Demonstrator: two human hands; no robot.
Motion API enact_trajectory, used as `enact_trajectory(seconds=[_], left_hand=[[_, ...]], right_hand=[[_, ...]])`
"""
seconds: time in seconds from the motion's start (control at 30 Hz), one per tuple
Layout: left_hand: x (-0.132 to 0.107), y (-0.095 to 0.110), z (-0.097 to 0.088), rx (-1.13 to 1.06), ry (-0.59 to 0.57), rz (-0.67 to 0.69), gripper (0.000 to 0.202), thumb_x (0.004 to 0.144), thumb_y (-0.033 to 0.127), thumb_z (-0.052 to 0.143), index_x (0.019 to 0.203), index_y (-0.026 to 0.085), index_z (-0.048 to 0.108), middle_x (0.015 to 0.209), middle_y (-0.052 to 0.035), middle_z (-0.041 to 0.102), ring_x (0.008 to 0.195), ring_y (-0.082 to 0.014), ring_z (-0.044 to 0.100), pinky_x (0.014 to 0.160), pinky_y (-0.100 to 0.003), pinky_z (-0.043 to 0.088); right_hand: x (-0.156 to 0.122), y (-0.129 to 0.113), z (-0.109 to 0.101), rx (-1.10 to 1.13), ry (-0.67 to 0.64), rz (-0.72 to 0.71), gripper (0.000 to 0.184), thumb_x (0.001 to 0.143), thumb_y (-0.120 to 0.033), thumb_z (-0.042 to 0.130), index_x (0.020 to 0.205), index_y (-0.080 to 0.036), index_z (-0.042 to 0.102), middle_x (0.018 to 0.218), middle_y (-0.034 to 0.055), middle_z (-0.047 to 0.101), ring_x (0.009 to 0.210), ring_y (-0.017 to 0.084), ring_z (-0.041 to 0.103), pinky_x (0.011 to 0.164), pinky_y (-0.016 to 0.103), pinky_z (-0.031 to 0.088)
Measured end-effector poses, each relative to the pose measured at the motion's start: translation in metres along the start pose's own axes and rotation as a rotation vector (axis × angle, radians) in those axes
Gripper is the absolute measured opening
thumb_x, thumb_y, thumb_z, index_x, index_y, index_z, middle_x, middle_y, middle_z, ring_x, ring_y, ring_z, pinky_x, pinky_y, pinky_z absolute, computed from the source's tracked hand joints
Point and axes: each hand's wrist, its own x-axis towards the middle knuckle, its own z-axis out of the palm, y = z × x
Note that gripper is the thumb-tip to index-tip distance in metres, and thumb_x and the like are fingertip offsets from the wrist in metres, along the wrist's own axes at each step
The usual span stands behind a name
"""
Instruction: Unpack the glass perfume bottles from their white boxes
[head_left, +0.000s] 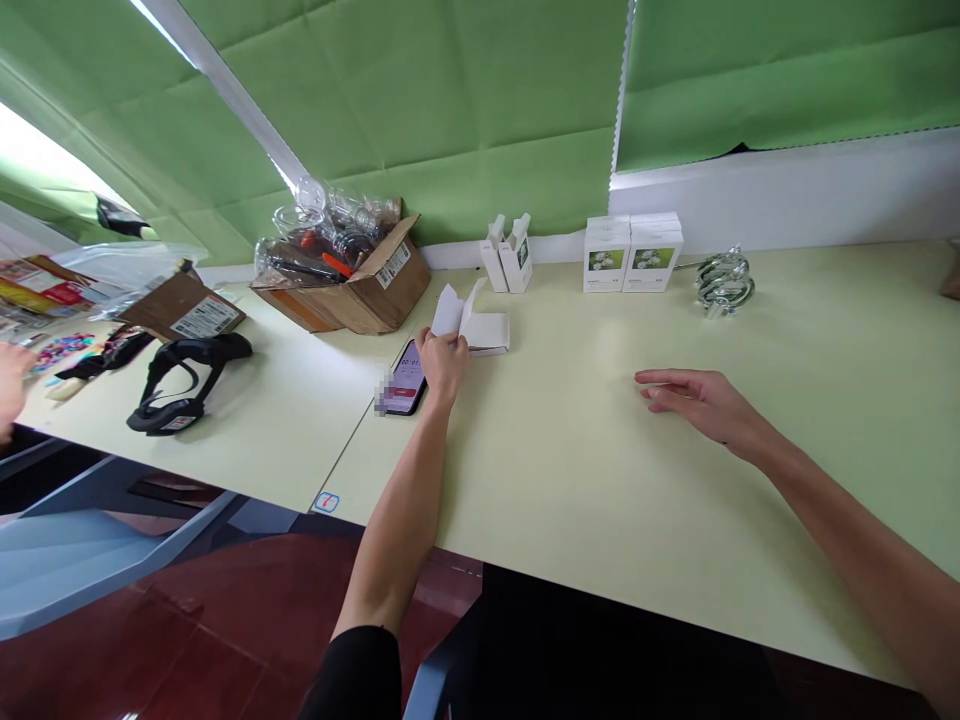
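My left hand (444, 364) is closed on a piece of folded white paper (448, 309) that sticks up above its fingers. Right beside it lies a small white box (489, 332), and another white flap or sheet rises at the box's left end. Just left of that hand, a phone (405, 380) with a timer on its screen rests on the table. My right hand (691, 396) hovers low over the tabletop with fingers stretched out and nothing in them. Behind stand two slim white cartons (508, 258) with raised flaps.
White boxes with a flower picture (634, 255) stand by the wall, next to shiny coiled metal pieces (724, 281). Left are a cardboard box (375, 290) of bagged items, a black head strap (187, 385) and a blue chair (97, 550). Another person's hand (11, 385) shows at the left edge.
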Motion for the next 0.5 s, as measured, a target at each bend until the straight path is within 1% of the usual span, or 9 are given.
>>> enact_trajectory(seconds=[0.03, 0.1, 0.17, 0.27, 0.37, 0.43, 0.5], left_hand=[[0.0008, -0.0007, -0.0004, -0.012, -0.014, -0.007, 0.029, 0.083, 0.025, 0.054, 0.099, 0.017, 0.077, 0.105, -0.0142, 0.070, 0.132, -0.0337, 0.043, 0.113, -0.047, 0.037], [0.0024, -0.0007, -0.0024, -0.058, -0.031, -0.011, 0.038, 0.082, 0.028, 0.057, 0.114, 0.016, 0.072, 0.116, -0.0134, 0.069, 0.128, -0.0325, 0.048, 0.112, -0.045, 0.038], [0.0037, 0.0006, -0.0053, -0.122, -0.046, -0.011, 0.043, 0.082, 0.029, 0.058, 0.122, 0.016, 0.068, 0.125, -0.0126, 0.065, 0.123, -0.0307, 0.054, 0.110, -0.042, 0.041], [0.0051, 0.0027, -0.0086, -0.176, -0.045, -0.013, 0.045, 0.079, 0.022, 0.056, 0.122, 0.016, 0.067, 0.125, -0.0114, 0.065, 0.115, -0.0288, 0.060, 0.105, -0.039, 0.044], [0.0053, 0.0031, -0.0093, -0.162, -0.031, 0.021, 0.047, 0.076, 0.016, 0.057, 0.122, 0.017, 0.067, 0.125, -0.0113, 0.065, 0.115, -0.0284, 0.061, 0.104, -0.038, 0.045], [0.0049, 0.0028, -0.0091, -0.145, -0.049, 0.028, 0.044, 0.077, 0.020, 0.061, 0.120, 0.018, 0.068, 0.124, -0.0111, 0.065, 0.112, -0.0279, 0.062, 0.101, -0.037, 0.046], [0.0047, 0.0023, -0.0090, -0.133, -0.074, 0.019, 0.040, 0.078, 0.026, 0.063, 0.117, 0.018, 0.071, 0.120, -0.0108, 0.067, 0.107, -0.0271, 0.064, 0.097, -0.037, 0.048]], right_hand=[[0.0003, 0.0006, -0.0001, -0.001, 0.002, 0.000, 0.040, 0.085, -0.042, 0.066, 0.121, -0.025, 0.072, 0.111, 0.0088, 0.075, 0.100, 0.029, 0.071, 0.074, 0.034, 0.052], [0.0004, 0.0010, -0.0001, -0.005, 0.003, 0.008, 0.040, 0.085, -0.041, 0.066, 0.121, -0.025, 0.072, 0.112, 0.0091, 0.075, 0.100, 0.029, 0.071, 0.073, 0.034, 0.052], [0.0002, 0.0004, -0.0002, -0.010, 0.000, 0.021, 0.039, 0.086, -0.040, 0.066, 0.122, -0.025, 0.071, 0.114, 0.0092, 0.074, 0.101, 0.029, 0.071, 0.072, 0.033, 0.052], [-0.0005, -0.0011, -0.0004, -0.017, -0.008, 0.031, 0.038, 0.088, -0.039, 0.064, 0.122, -0.026, 0.071, 0.115, 0.0087, 0.074, 0.101, 0.028, 0.071, 0.072, 0.033, 0.051], [-0.0007, -0.0017, -0.0008, -0.016, -0.010, 0.026, 0.037, 0.088, -0.039, 0.064, 0.122, -0.025, 0.071, 0.115, 0.0089, 0.074, 0.101, 0.028, 0.071, 0.074, 0.034, 0.051], [-0.0007, -0.0015, -0.0011, -0.014, -0.009, 0.021, 0.038, 0.088, -0.040, 0.064, 0.122, -0.025, 0.071, 0.116, 0.0088, 0.074, 0.101, 0.028, 0.071, 0.074, 0.034, 0.052], [-0.0007, -0.0010, -0.0014, -0.016, -0.009, 0.020, 0.037, 0.088, -0.041, 0.064, 0.121, -0.026, 0.072, 0.116, 0.0082, 0.074, 0.100, 0.028, 0.071, 0.074, 0.033, 0.052]])
